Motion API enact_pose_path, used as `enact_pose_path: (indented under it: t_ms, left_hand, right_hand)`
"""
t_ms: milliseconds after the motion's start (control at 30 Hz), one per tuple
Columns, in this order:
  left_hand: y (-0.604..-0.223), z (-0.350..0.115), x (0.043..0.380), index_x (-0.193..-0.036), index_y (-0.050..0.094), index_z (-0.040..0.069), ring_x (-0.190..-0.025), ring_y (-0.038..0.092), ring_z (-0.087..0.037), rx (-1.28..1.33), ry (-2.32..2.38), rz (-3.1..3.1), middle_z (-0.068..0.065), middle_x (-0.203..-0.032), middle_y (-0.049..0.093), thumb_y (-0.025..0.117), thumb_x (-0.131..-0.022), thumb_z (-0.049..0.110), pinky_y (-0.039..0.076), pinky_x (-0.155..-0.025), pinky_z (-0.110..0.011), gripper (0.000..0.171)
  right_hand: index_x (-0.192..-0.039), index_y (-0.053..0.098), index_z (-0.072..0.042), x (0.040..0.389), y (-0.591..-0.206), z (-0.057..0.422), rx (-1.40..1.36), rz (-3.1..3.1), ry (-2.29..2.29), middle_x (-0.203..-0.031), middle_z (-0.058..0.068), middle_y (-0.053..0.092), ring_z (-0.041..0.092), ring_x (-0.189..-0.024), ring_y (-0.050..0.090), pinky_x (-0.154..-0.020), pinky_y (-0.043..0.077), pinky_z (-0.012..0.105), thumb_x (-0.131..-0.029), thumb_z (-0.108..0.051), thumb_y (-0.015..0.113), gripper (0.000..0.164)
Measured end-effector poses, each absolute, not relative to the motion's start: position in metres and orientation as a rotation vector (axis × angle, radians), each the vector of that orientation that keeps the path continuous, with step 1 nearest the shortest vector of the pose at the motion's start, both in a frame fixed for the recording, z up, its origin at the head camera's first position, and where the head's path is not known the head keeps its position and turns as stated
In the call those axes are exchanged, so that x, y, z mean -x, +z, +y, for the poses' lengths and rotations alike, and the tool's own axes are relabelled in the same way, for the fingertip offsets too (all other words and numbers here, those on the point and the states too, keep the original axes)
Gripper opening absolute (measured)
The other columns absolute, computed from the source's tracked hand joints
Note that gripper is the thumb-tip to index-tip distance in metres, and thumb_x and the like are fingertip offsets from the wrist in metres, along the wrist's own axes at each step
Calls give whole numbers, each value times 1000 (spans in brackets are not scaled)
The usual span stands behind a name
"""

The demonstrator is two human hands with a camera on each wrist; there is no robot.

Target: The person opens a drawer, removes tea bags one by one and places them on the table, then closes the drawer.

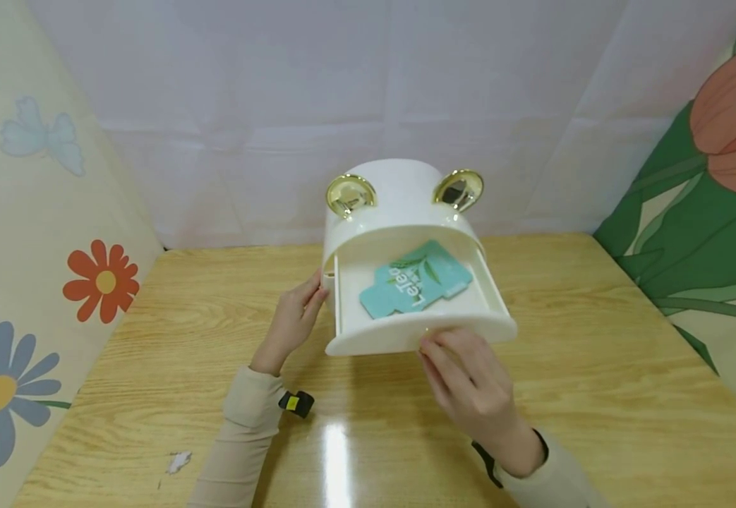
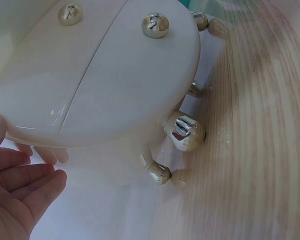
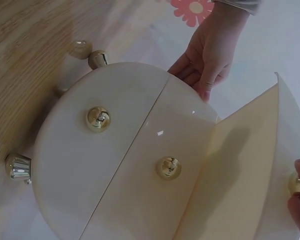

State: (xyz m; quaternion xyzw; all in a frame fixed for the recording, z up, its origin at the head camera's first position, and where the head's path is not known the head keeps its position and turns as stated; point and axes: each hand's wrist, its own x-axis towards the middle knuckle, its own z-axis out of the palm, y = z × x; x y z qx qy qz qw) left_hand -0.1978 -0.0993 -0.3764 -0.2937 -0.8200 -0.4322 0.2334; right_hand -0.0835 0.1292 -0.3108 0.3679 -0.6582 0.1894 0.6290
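Note:
A white round-fronted drawer box (image 1: 393, 187) with gold ears stands on the table. Its top drawer (image 1: 380, 339) is pulled out. Inside lies a teal flat packet (image 1: 434, 271) marked "LeTea". My right hand (image 1: 472, 388) pinches the gold knob (image 3: 295, 185) on that drawer's front. My left hand (image 1: 291, 321) rests against the box's left side, its thumb at the front edge and its fingers along the side, fairly straight. Below, two more drawer fronts (image 2: 125, 80) sit flush, each with a gold knob (image 2: 155, 25).
The box stands on gold feet (image 2: 185, 132) on a wood-grain table (image 1: 215, 296). A white cloth (image 1: 266, 127) hangs behind it. Panels with painted flowers (image 1: 104, 282) flank the table. A small pale scrap or mark (image 1: 179, 462) is at the front left.

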Motion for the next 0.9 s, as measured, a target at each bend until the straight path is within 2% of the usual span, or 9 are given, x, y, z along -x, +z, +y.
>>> enact_pose_path:
  t_ms: [200, 567, 733, 900]
  left_hand:
    - [-377, -100, 198, -126, 48, -10, -105, 54, -30, 805, -1187, -2253, -23, -117, 55, 50, -92, 4, 51, -82, -42, 37]
    - [-376, -100, 198, -126, 48, -9, -107, 53, -30, 802, -1187, -2270, -23, -119, 54, 51, -92, 5, 50, -83, -41, 37]
    - [-376, -100, 198, -127, 47, -9, -109, 52, -29, 815, -1191, -2279, -22, -121, 53, 49, -93, 8, 49, -85, -40, 38]
    - [-377, -101, 199, -128, 47, -8, -107, 53, -29, 828, -1201, -2274, -22, -120, 53, 48, -94, 10, 50, -83, -40, 38]
  right_hand:
    - [-70, 64, 8, 80, -305, 131, -877, -1482, 484, -73, 18, 59, 29, -64, 55, -57, 51, 32, -87, -10, 59, 25]
    - [-71, 65, 5, 80, -265, 163, -965, -1660, 521, -73, 14, 60, 25, -64, 53, -50, 47, 30, -92, -18, 52, 34]
    - [-74, 69, 2, 89, -248, 182, -1002, -1805, 548, -75, 10, 62, 20, -64, 56, -51, 48, 27, -93, -26, 52, 37]
    - [-79, 69, -2, 112, -235, 200, -1156, -1948, 454, -78, 7, 64, 18, -63, 58, -45, 48, 28, -95, -33, 47, 41]
